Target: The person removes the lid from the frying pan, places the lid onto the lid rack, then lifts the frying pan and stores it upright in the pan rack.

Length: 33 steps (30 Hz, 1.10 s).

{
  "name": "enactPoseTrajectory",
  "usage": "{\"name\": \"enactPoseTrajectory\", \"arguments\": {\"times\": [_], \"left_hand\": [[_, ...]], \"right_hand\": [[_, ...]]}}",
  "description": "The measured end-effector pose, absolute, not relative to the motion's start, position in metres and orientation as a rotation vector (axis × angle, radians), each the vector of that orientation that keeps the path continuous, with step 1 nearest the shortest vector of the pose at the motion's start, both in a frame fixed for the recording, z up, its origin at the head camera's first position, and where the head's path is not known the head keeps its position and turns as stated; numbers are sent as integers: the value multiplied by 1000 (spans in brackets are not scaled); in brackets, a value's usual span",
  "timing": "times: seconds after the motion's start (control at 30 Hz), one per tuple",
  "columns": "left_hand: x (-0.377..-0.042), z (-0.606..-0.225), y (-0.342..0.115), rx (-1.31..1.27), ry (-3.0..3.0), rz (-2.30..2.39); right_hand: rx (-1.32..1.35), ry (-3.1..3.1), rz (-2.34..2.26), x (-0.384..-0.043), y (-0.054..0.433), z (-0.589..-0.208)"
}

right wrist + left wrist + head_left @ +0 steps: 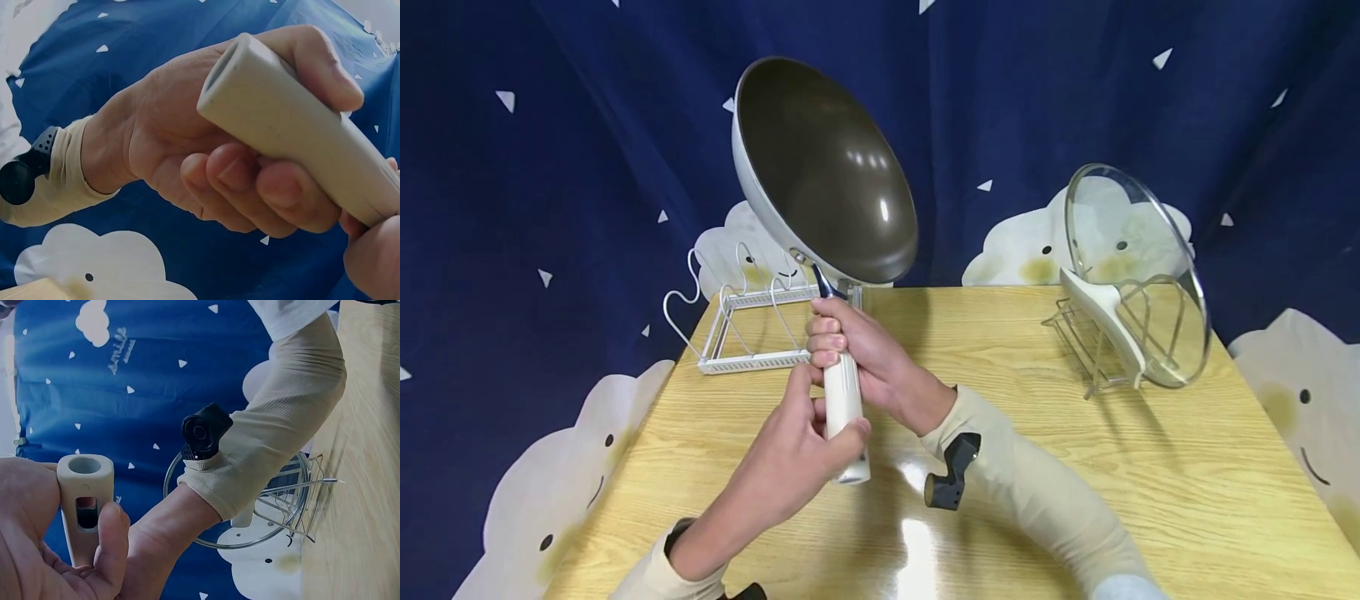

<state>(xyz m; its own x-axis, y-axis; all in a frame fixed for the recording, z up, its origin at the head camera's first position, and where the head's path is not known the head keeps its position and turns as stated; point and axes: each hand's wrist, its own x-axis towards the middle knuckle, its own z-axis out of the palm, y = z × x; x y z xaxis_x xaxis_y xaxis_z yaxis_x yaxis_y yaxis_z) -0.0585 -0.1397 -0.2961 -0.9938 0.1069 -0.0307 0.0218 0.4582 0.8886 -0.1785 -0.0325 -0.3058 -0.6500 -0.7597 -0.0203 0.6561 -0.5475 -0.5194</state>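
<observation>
A deep frying pan (827,175), dark brown inside and white outside, is held up tilted, its bowl turned toward the head camera. My right hand (868,346) grips the upper part of its white handle (844,400), just below the metal neck. Lower down, my left hand (797,442) has its thumb and curled fingers around the same handle. In the right wrist view the left hand (175,131) holds the handle's hollow end (262,94) from beneath and above. The left wrist view shows the slot near that end (86,512).
A white wire rack (760,360) stands at the back left, partly behind the pan and hands. To the right, a glass lid (1180,250) with a white handle (1101,308) leans upright in a metal wire stand (1093,367). Behind the wooden table (1000,367) hangs a blue curtain (1015,108).
</observation>
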Motion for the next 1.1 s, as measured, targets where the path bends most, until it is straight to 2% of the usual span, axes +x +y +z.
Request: {"name": "enactPoseTrajectory", "arguments": {"times": [0.6,1.1], "left_hand": [[-63,-299,-145,59,2760,1479],[-68,-301,-148,112,2884,1414]], "right_hand": [[-373,424,-2130,-192,-47,-310],[-470,289,-2112,-203,-54,-312]]}}
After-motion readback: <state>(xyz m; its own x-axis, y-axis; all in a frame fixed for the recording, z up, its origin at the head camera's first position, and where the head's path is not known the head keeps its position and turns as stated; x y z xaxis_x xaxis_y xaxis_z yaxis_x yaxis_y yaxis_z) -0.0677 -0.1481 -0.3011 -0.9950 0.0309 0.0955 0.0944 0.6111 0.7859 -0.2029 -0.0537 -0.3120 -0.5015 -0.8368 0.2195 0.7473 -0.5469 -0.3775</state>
